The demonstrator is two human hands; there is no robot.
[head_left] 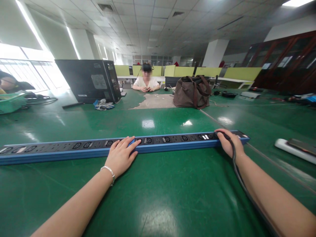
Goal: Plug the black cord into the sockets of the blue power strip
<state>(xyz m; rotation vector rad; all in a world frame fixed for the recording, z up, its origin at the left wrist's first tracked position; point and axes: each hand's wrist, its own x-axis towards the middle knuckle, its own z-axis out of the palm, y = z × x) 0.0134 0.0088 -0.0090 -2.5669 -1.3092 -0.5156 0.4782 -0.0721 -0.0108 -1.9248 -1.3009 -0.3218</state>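
A long blue power strip (163,148) with a black face of sockets lies across the green table. My left hand (122,154), with a bracelet at the wrist, rests on the strip left of its middle, fingers spread over the sockets and holding nothing. Near the strip's right end, my right hand (229,143) has its fingers closed round the plug end of a black cable (237,169). The plug is at the sockets and mostly hidden by the fingers; how deep it sits cannot be seen. The cable runs down along the right forearm.
Across the green table (158,191) sits a person (146,82). A black computer case (91,80), gloves (103,104) and a green basket (12,103) stand back left. A brown bag (191,92) is behind the strip. At right lies a white bar (293,150) with a dark object on it.
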